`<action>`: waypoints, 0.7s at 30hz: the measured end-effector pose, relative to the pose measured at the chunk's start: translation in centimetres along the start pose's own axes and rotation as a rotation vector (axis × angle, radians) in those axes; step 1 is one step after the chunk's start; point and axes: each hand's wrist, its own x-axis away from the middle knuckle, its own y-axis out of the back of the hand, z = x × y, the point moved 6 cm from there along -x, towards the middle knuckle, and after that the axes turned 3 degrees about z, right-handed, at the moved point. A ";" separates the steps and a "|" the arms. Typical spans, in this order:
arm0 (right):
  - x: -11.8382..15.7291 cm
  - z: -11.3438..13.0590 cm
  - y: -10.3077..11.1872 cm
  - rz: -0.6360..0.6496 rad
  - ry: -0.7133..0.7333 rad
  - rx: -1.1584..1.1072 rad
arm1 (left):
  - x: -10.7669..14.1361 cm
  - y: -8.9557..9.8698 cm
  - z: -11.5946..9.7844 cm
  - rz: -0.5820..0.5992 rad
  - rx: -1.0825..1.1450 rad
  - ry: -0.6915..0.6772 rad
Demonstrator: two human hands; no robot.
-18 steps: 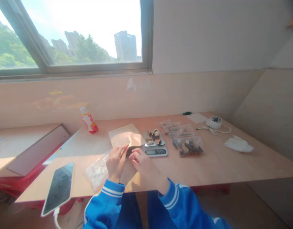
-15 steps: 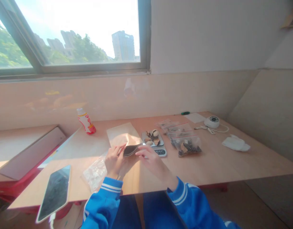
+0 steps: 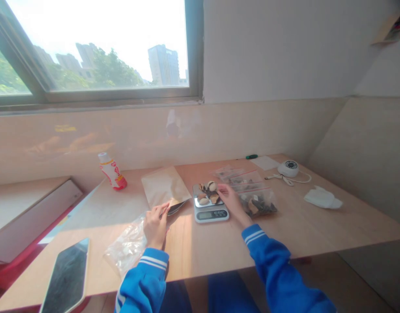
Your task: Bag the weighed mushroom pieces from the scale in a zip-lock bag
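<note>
My left hand (image 3: 156, 225) pinches the near edge of a brown paper bag (image 3: 165, 187), whose mouth faces me and gapes slightly. At the right edge of a small white digital scale (image 3: 212, 215), my right hand (image 3: 231, 201) has its fingertips at the dried brown and pale pieces (image 3: 206, 195) heaped on the metal plate. Whether those fingertips grip a piece is too small to tell. Just right of that hand lie zip bags (image 3: 256, 203) of dark dried pieces.
A crumpled clear plastic bag (image 3: 126, 248) and a phone (image 3: 67, 276) lie at the left. Farther back stands a red-and-white bottle (image 3: 112, 172). A white round device (image 3: 288, 168) with a cable and a white tissue (image 3: 322, 198) are at the right.
My right hand has left the paper bag's mouth and moved right to the pieces on the scale. My left hand stays on the bag. The view has shifted slightly.
</note>
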 end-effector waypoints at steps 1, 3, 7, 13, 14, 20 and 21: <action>0.1 0.0 0.0 0.006 0.003 -0.002 | 0.0 0.0 0.0 -0.004 0.006 0.002; 0.3 0.0 0.1 0.014 -0.003 -0.028 | 0.0 0.0 0.1 -0.012 0.014 0.005; 0.9 0.5 1.0 -0.080 0.014 -0.041 | 0.1 -0.1 0.1 -0.006 0.009 0.007; 2.0 1.6 2.2 -0.197 0.015 0.021 | 0.2 0.0 0.0 -0.004 -0.021 0.000; 2.1 1.6 2.3 -0.205 0.007 0.031 | 0.2 0.0 0.0 -0.004 -0.024 0.001; 2.2 2.0 2.5 -0.238 0.065 0.088 | 0.2 0.0 0.2 -0.018 -0.005 0.018; 2.2 2.1 2.5 -0.243 0.080 0.095 | 0.2 0.0 0.2 -0.017 -0.004 0.021</action>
